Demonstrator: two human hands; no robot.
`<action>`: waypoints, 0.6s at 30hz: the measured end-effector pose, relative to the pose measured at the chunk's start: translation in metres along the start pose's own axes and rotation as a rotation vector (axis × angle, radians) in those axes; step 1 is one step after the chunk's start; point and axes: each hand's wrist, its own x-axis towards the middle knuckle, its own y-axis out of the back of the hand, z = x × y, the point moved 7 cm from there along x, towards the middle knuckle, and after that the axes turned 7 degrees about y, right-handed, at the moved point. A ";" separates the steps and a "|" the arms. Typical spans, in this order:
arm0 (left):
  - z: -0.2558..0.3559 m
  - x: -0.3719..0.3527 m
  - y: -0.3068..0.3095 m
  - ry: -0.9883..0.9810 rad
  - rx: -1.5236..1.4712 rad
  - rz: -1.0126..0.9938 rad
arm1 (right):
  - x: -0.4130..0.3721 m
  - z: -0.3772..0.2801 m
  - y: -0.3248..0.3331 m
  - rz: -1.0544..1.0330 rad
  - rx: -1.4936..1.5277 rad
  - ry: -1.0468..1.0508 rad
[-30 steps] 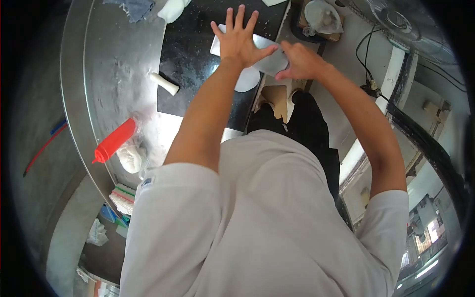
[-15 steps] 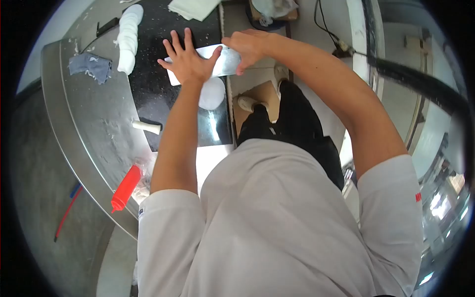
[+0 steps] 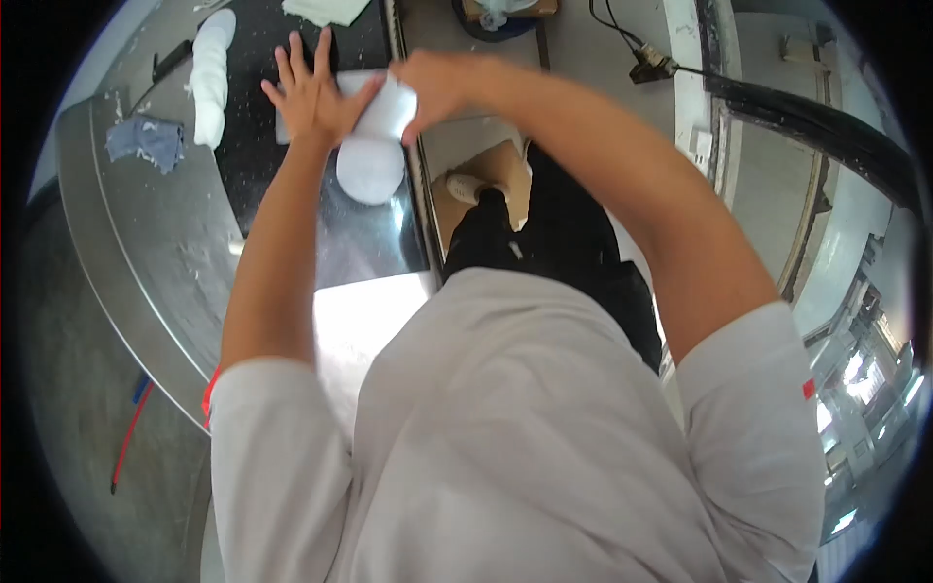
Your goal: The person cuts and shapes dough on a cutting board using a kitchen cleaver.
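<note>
My left hand [image 3: 316,105] lies flat with its fingers spread on a broad, shiny metal blade [image 3: 391,112]. My right hand [image 3: 434,85] is closed around the blade's near end; any handle is hidden in the grip. The blade rests flat over the black board [image 3: 360,243], and what is under it cannot be seen. Right beside the blade, on the side toward my body, is a thin white round disc [image 3: 370,172] that looks like dough. A long white roll, seemingly dough [image 3: 210,83], lies farther left at the board's edge.
A grey-blue rag [image 3: 146,141] lies on the metal table [image 3: 146,228]. A folded pale cloth [image 3: 326,10] is at the top of the board. My left arm mostly hides a red bottle [image 3: 208,396] and a short white stick [image 3: 236,247]. Cardboard [image 3: 501,165] lies on the floor.
The whole view has shifted, so the board and table appear farther left. Both hands stay on the blade. The red bottle and white stick are now mostly covered by my left arm.
</note>
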 end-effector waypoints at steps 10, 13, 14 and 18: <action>-0.005 -0.027 0.020 0.031 0.005 -0.019 | -0.002 -0.013 -0.017 -0.085 0.043 -0.101; -0.012 -0.010 0.022 0.038 0.001 0.080 | 0.017 -0.005 -0.001 -0.074 -0.080 -0.035; -0.017 -0.007 0.022 0.037 0.000 0.102 | 0.024 -0.005 0.004 -0.065 -0.122 -0.008; -0.011 0.018 0.038 0.154 0.145 0.062 | 0.057 0.007 0.043 -0.025 -0.206 -0.008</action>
